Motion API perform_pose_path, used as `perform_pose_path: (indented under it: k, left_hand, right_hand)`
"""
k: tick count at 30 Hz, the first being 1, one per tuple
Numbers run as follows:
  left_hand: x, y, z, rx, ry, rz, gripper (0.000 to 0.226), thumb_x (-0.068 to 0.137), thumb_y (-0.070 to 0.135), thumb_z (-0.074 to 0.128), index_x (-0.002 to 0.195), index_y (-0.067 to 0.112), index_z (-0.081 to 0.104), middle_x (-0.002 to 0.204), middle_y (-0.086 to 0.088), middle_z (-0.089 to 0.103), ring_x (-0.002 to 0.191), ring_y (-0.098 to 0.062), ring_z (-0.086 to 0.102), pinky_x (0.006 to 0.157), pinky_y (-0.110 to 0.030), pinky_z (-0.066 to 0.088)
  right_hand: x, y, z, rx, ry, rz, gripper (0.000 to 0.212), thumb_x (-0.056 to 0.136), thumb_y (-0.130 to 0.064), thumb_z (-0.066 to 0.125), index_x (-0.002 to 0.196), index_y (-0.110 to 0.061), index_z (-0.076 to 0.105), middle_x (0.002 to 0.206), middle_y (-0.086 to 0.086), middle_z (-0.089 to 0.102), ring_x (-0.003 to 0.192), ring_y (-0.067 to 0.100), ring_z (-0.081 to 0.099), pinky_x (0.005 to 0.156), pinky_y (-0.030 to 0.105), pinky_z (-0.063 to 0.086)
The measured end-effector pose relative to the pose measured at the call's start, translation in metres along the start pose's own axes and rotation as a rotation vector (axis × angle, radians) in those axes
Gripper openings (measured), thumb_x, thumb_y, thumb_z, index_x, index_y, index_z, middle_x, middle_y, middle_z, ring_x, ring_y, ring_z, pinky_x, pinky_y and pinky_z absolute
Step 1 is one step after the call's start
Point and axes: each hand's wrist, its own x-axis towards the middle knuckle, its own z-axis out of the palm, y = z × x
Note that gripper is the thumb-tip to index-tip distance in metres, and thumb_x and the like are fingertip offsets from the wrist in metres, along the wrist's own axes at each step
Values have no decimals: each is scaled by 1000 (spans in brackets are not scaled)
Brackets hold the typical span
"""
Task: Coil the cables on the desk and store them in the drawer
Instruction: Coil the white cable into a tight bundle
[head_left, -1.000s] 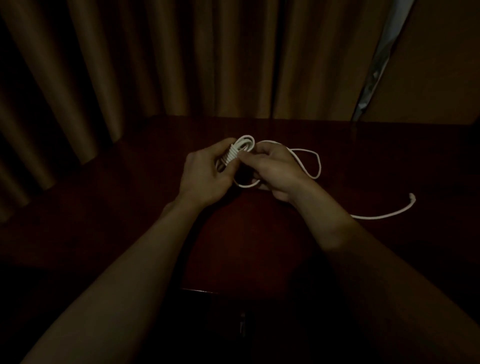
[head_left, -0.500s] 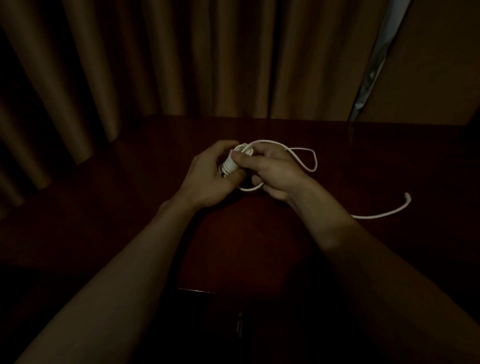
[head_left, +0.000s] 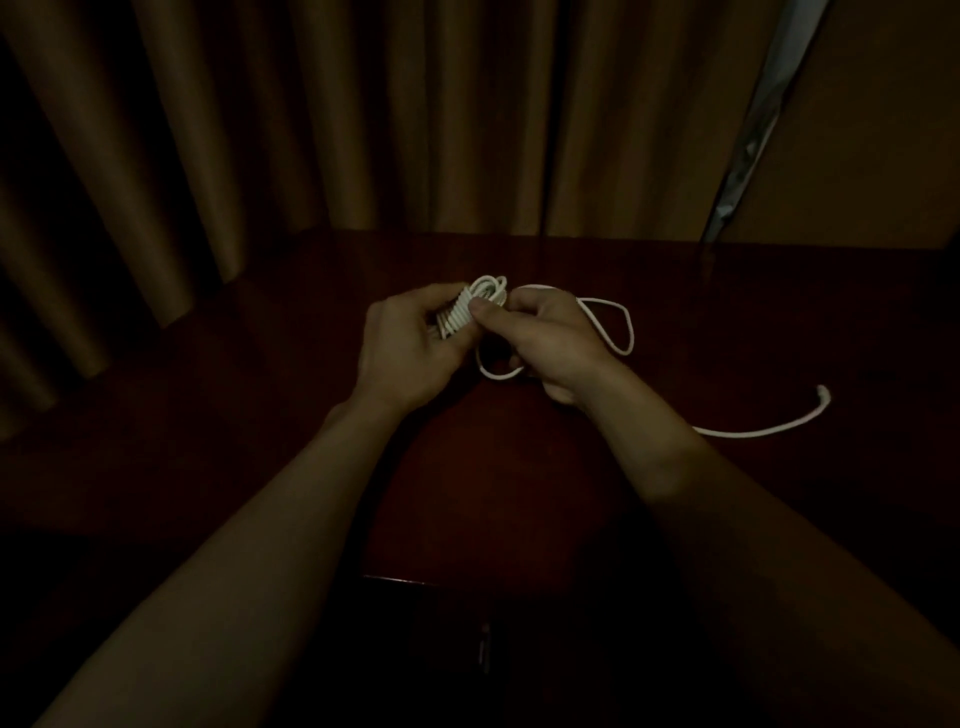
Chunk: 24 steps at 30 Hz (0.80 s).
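The left hand (head_left: 410, 348) grips the coiled part of the white cable (head_left: 470, 309), its fingertips hidden behind the loops. The right hand (head_left: 545, 343) pinches the coil from three o'clock, thumb on top, lower fingers curled out of sight. The loose tail (head_left: 753, 430) emerges from behind the right wrist toward four o'clock across the dark worktop (head_left: 519, 493), whose near edge is lost in shadow.
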Motion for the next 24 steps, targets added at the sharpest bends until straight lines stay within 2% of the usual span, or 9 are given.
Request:
perform_pose_path:
  k: [4,8,10,12,13,15,18,21,24]
  left_hand:
    - [0,-4,1,56,58,-65,25,85,28,81,110,26,76,97,14,76,86,1,72,74,-38,63]
    - [-1,-1,1,26,40,-81,24,85,30,83,102,21,68,86,12,72,75,0,69,63,-26,58]
    - [0,-1,0,-18,-44,-52,31,87,33,80,113,20,67,97,11,73,85,0,70,72,-27,59]
    - [2,1,1,-80,-169,-58,37,92,34,73,127,24,67,111,12,73,99,-2,70,86,-36,60]
    - [2,1,1,-118,-217,-71,37,95,33,69,131,25,66,114,12,73,103,-3,70,89,-38,59]
    - [3,1,1,-168,-260,-86,33,100,27,61,132,24,67,108,12,74,98,-2,70,85,-32,55]
    - [2,0,1,-149,-217,-60,31,101,20,60,131,23,70,109,13,75,100,-2,71,86,-34,58]
    - [0,1,1,-50,-142,-8,35,96,25,64,129,24,71,115,11,76,105,-2,71,92,-38,59]
    - [1,0,2,21,-33,7,33,94,29,70,127,27,73,114,10,76,103,-4,71,89,-40,60]
  right_hand:
    - [-3,4,13,66,-17,-27,25,95,-20,74,105,3,73,94,15,76,80,16,70,64,23,52]
    - [-4,3,13,24,-13,-85,20,97,-15,71,103,4,72,81,11,70,68,9,64,56,19,47]
    - [-6,0,7,16,-46,-99,17,98,-15,69,105,1,73,80,4,71,67,5,65,53,15,46]
    - [-5,-1,0,39,-73,-102,13,99,-12,67,105,-2,72,73,-6,71,64,-1,65,52,12,45]
    - [-5,-1,-3,46,-84,-101,11,99,-12,66,104,-3,71,69,-10,70,61,-3,64,52,11,44]
    - [-4,-2,-5,24,-93,-95,9,100,-14,66,102,-8,72,70,-9,68,62,-3,63,53,13,45]
    - [-6,-2,-2,30,-82,-60,6,100,-14,66,100,-11,71,74,-3,70,63,-1,64,54,13,45]
    - [-5,-2,3,49,-51,-39,8,99,-16,67,97,-9,71,88,21,71,75,12,66,58,18,47]
    - [-3,-1,10,49,7,-21,12,99,-18,68,89,-10,68,69,-3,71,61,2,65,57,20,50]
